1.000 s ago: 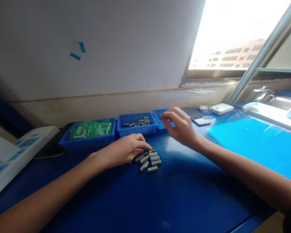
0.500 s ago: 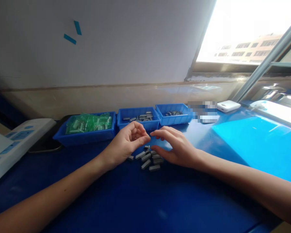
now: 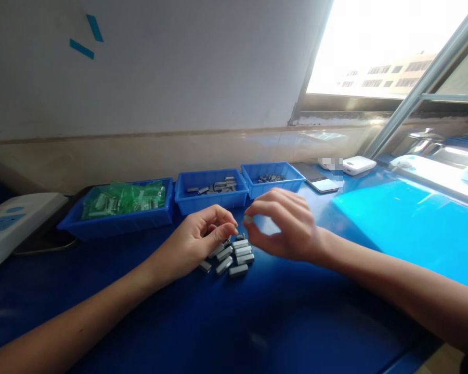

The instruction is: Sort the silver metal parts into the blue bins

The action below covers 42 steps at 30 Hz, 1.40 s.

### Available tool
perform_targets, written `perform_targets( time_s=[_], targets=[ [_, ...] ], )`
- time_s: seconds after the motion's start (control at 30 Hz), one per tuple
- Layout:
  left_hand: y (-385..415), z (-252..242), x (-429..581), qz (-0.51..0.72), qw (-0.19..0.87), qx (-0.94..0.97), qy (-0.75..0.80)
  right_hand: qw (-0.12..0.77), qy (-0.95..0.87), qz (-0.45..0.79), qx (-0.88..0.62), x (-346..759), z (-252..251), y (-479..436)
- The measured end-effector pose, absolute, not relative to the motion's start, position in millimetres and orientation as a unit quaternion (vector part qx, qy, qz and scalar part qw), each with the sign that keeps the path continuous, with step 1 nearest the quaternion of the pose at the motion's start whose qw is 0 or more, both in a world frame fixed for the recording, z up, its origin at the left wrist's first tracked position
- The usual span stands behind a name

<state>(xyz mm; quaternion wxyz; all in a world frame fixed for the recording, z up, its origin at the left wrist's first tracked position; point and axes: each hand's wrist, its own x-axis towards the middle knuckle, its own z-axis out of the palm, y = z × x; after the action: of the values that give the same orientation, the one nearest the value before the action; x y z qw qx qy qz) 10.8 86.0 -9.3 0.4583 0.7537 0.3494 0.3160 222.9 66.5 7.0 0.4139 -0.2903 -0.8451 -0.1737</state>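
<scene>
My left hand (image 3: pixel 197 236) is closed in a pinch, thumb against the curled fingers; anything between them is too small or hidden to name. Just to its right, my right hand (image 3: pixel 283 223) pinches thumb and forefinger together, with a small pale spot at the tips that I cannot identify. The two hands' fingertips are close but apart. Under them, on the blue table (image 3: pixel 203 322), lies a loose pile of grey metal hex standoffs (image 3: pixel 238 270), partly covered by my left hand. Small dark screw-like pieces (image 3: pixel 240 237) lie at the pile's far side.
Behind my hands stand three blue bins: one with green plastic bags (image 3: pixel 125 199) of metal parts, one with loose standoffs (image 3: pixel 220 185), one with smaller pieces (image 3: pixel 272 177). A phone (image 3: pixel 317 179) and white box (image 3: pixel 358 165) lie right; a power strip (image 3: pixel 11 221) lies left.
My right hand has gone from spread fingers to a pinch. The left hand stays closed near the same spot. The whole view has shifted, so the bins appear further left.
</scene>
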Motion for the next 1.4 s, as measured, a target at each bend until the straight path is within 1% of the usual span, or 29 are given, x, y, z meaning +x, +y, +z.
perform_targets(
  time_s=[0.1,0.17,0.23,0.3,0.37,0.43,0.53,0.6,0.67,0.73,0.8,0.83,0.9,0.97,1.0,1.07,1.13,1.17,1.2,1.23,1.27,1.33,1.4],
  targets=[
    [94,-5,3,0.268,0.357,0.828,0.34,0.463,-0.765,-0.226,-0.387,250,21,85],
    [98,-2,-1,0.205,0.314,0.866,0.331,0.465,-0.726,-0.242,-0.444,265,20,95],
    [100,-1,-3,0.156,0.301,0.878,0.337,0.439,-0.739,-0.218,-0.462,270,11,98],
    [100,-2,-2,0.158,0.299,0.867,0.365,0.367,-0.818,-0.158,-0.415,262,-1,93],
    [98,-6,0,0.187,0.293,0.853,0.39,0.285,-0.893,-0.091,-0.337,248,-11,83],
    [97,-11,1,0.216,0.288,0.841,0.404,0.236,-0.929,-0.032,-0.283,234,-15,74],
    [96,-15,0,0.255,0.309,0.824,0.401,0.229,-0.931,0.032,-0.281,226,-16,70],
    [94,-10,-2,0.297,0.308,0.815,0.39,0.233,-0.927,0.049,-0.291,227,-14,70],
    [89,3,-3,0.36,0.255,0.817,0.373,0.231,-0.929,0.05,-0.286,230,-13,72],
    [81,24,0,0.446,0.155,0.817,0.332,0.226,-0.933,0.047,-0.277,230,-14,74],
    [72,51,9,0.54,0.059,0.799,0.258,0.222,-0.934,0.041,-0.277,229,-17,75],
    [70,63,17,0.566,0.027,0.79,0.234,0.219,-0.934,0.035,-0.278,228,-18,76],
    [73,84,37,0.579,-0.011,0.785,0.22,0.214,-0.938,0.009,-0.272,227,-19,75],
    [86,92,58,0.546,-0.013,0.797,0.258,0.223,-0.944,-0.052,-0.239,229,-14,71],
    [94,91,66,0.514,-0.006,0.809,0.286,0.245,-0.94,-0.096,-0.215,230,-8,67],
    [110,80,75,0.422,0.018,0.841,0.338,0.341,-0.902,-0.196,-0.179,237,11,62],
    [117,64,72,0.349,0.034,0.867,0.355,0.472,-0.812,-0.289,-0.184,246,32,62],
    [116,56,66,0.306,0.043,0.883,0.353,0.525,-0.76,-0.321,-0.208,250,40,66],
    [113,48,60,0.261,0.051,0.895,0.357,0.56,-0.715,-0.345,-0.239,255,46,73],
    [108,42,53,0.204,0.058,0.908,0.361,0.579,-0.682,-0.337,-0.293,260,48,82],
    [102,37,46,0.149,0.066,0.917,0.365,0.556,-0.682,-0.303,-0.366,265,46,92],
    [93,31,36,0.057,0.087,0.923,0.37,0.444,-0.732,-0.232,-0.463,274,33,111],
    [89,28,31,0.016,0.105,0.923,0.37,0.382,-0.735,-0.183,-0.529,283,14,122]
  ],
)
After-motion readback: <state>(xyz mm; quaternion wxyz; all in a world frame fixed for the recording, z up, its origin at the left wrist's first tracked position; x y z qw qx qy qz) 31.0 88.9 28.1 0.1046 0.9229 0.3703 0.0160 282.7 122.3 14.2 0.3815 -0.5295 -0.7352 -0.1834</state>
